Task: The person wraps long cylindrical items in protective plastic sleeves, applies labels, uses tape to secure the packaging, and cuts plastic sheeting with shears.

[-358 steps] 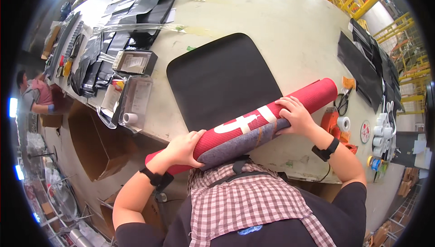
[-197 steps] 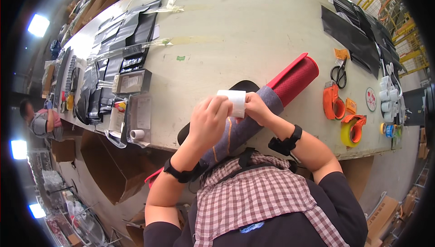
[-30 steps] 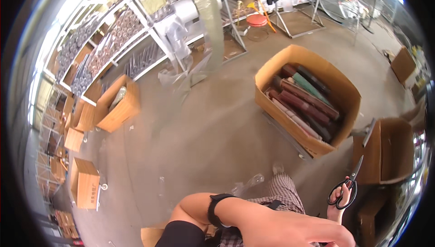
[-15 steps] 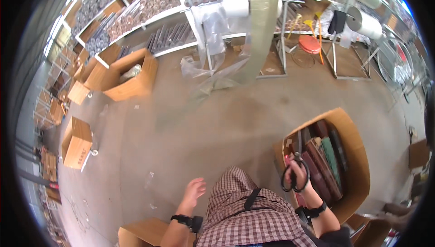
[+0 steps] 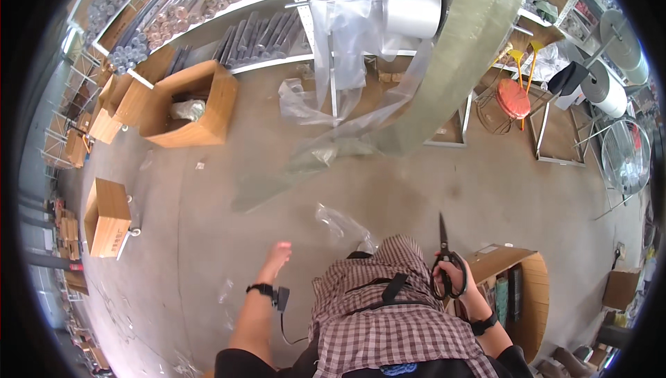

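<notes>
Right hand (image 5: 454, 282) is wrapped through the black loops of a pair of scissors (image 5: 444, 260), blades shut and pointing straight up, away from the body. Left hand (image 5: 276, 258) hangs out in front with nothing in it, fingers loosely spread over the bare concrete floor (image 5: 208, 239); a black band sits on that wrist.

Just to the right of the scissor hand stands an open cardboard box (image 5: 517, 295) with rolled goods standing in it. Between the two hands, a little ahead, lies a crumpled scrap of clear plastic (image 5: 340, 224). Farther out from the left hand, a long grey-green sheet (image 5: 444, 79) trails down from above onto the floor, with clear film (image 5: 347, 45) hanging beside it from a metal rack. Well off to the left sit two more cardboard boxes (image 5: 191, 107), one small, one large and open. Beyond them, shelves (image 5: 208, 10) hold rows of rolls, and far right of the scissors stands an orange stool (image 5: 515, 100).
</notes>
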